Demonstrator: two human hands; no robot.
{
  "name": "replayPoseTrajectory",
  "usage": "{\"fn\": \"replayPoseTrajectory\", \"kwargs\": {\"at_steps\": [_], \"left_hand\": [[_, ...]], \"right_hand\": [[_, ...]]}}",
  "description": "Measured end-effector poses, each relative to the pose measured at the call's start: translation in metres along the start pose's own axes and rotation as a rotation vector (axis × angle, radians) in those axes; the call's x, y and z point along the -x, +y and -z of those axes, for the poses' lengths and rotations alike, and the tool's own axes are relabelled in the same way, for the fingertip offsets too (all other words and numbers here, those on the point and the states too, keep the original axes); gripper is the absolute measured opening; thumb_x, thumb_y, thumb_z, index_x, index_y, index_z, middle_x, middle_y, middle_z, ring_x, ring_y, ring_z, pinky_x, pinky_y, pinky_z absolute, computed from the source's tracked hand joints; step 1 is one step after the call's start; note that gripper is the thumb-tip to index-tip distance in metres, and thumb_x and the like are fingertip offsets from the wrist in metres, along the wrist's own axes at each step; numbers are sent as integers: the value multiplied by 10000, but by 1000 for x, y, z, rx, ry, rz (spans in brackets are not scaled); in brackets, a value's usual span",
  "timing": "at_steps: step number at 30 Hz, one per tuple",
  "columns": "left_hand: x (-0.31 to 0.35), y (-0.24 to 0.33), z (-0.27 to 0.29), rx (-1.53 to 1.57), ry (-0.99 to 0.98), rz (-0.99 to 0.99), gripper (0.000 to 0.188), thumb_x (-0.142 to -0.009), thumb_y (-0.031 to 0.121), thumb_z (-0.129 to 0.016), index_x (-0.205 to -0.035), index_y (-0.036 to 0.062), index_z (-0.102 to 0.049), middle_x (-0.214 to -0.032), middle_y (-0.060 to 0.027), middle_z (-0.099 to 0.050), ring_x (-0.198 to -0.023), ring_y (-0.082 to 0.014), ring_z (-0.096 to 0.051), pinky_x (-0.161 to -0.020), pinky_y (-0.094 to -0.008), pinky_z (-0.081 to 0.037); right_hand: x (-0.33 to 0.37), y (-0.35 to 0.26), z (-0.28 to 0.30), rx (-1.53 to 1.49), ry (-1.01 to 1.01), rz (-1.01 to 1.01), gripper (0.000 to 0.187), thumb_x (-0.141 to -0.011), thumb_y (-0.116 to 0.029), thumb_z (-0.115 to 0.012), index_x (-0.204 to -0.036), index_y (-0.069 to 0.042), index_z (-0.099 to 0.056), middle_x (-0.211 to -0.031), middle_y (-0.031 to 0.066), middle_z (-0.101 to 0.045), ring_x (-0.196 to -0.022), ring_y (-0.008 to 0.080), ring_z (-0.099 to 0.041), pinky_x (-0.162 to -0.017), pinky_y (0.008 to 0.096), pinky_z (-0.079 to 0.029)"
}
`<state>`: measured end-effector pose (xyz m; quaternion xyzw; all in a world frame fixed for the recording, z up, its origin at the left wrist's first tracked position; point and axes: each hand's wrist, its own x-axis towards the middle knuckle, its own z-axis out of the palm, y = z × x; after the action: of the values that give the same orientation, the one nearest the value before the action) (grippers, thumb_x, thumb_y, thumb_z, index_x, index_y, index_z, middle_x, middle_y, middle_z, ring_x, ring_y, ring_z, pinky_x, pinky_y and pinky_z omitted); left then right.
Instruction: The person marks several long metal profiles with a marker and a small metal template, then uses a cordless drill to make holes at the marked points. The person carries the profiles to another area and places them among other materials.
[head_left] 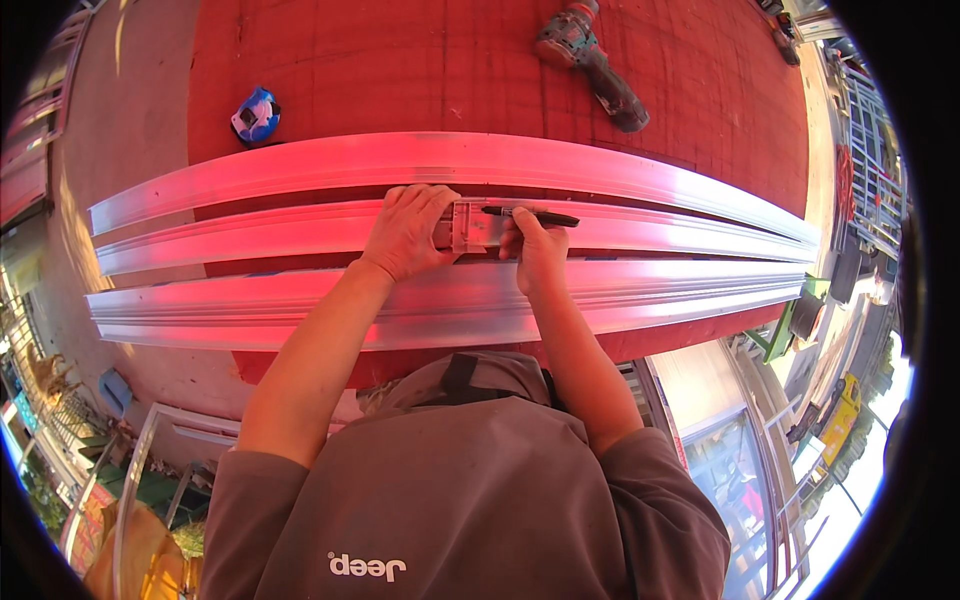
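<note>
Three long silvery aluminium profiles lie side by side across a red surface: a far profile [440, 152], a middle profile [300, 232] and a near profile [450, 305]. My left hand [408, 232] is closed on a short metal profile piece [462, 228], pressing it against the middle profile. Just right of this piece, my right hand [538, 248] grips a black marker pen [555, 217], which points left toward the piece. The contact between the pen's tip and the metal is too small to make out.
A cordless power tool [592, 65] lies beyond the profiles on the red surface [400, 70]. At the far left sits a blue tape measure [256, 116]. Metal frames [870, 160] stand at the right, and a glazed frame [730, 470] is at the lower right.
</note>
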<state>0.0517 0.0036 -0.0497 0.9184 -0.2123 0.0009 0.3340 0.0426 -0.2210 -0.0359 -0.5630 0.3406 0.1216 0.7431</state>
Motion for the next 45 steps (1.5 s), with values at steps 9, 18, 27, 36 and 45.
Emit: {"fn": "replayPoseTrajectory", "kwargs": {"at_steps": [9,18,27,36,45], "left_hand": [[0,0,1,8,4,1,760,-674,318,-908,-1329,124,-576,-1295,-52,-654,-1234,-262,-607,-1075,-445,-409],[-1,0,2,24,-10,13,736,-683,328,-905,-1312,127,-580,-1305,-51,-654,-1237,-266,-606,-1075,-445,-412],[0,1,2,7,-2,7,749,-685,358,-910,-1313,123,-575,-1306,-53,-655,-1227,-269,-608,-1064,-439,-415],[-1,1,2,-3,-14,9,739,-692,367,-908,-1306,121,-578,-1292,-53,-660,-1218,-263,-612,-1061,-434,-418],[-1,0,2,3,-10,10,739,-694,364,-904,-1311,124,-575,-1296,-54,-656,-1217,-262,-610,-1065,-435,-416]], "right_hand": [[-2,2,-9,-38,-26,-104,170,-1005,-169,-685,-1082,-18,-669,-901,115,-721,-684,203,-711,-508,325,-564],[-2,-2,-12,-22,-55,-129,199,-1006,-169,-688,-1115,-3,-673,-923,130,-731,-699,203,-716,-499,312,-560],[-5,1,-9,2,-60,-145,220,-1008,-167,-685,-1149,2,-675,-942,132,-728,-707,205,-714,-491,301,-549],[-5,1,-10,16,-62,-135,212,-1016,-163,-679,-1146,3,-674,-946,134,-730,-708,206,-716,-485,301,-545],[-6,3,-9,24,-67,-114,215,-1011,-155,-668,-1156,3,-674,-942,136,-744,-694,206,-727,-504,314,-558]]}}
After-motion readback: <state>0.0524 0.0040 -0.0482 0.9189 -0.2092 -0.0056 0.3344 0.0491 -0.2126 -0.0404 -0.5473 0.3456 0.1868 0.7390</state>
